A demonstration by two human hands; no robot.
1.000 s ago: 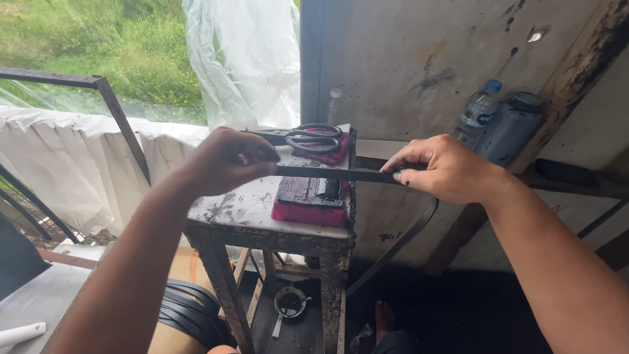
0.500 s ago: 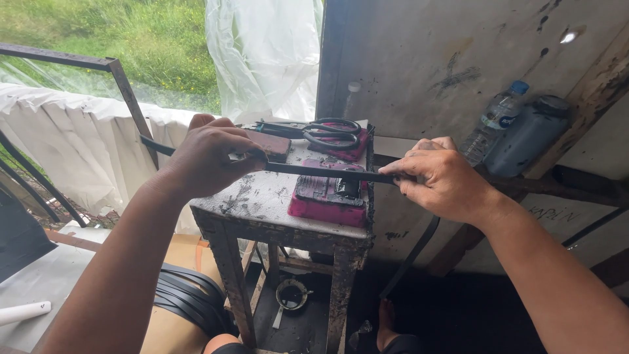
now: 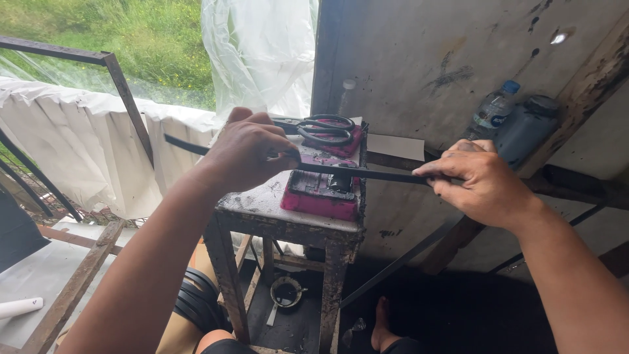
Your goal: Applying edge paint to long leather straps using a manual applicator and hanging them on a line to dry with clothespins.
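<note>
Right now both hands grip one long, flat black rubber strip, stretched level across a small, grimy metal-legged worktop. The left hand has its fingers curled tight around the strip near the worktop's left side, and the strip's free end pokes out beyond the wrist towards the rusty railing. The right hand pinches the strip between thumb and pressed-together fingers, off to the right of the worktop. Held taut like this, the strip crosses just over a pink, dirt-smeared block-shaped tool sitting on the worktop; whether it touches the tool's dark middle part I cannot tell. The pull from both sides likely keeps the strip straight over that tool.

One pair of black-handled scissors lies at the worktop's far edge, within easy reach. Against the stained wall stand two containers: one clear plastic bottle with a blue cap and one dark grey jug, touching each other. Below, one small dark tin cup rests under the worktop.
</note>
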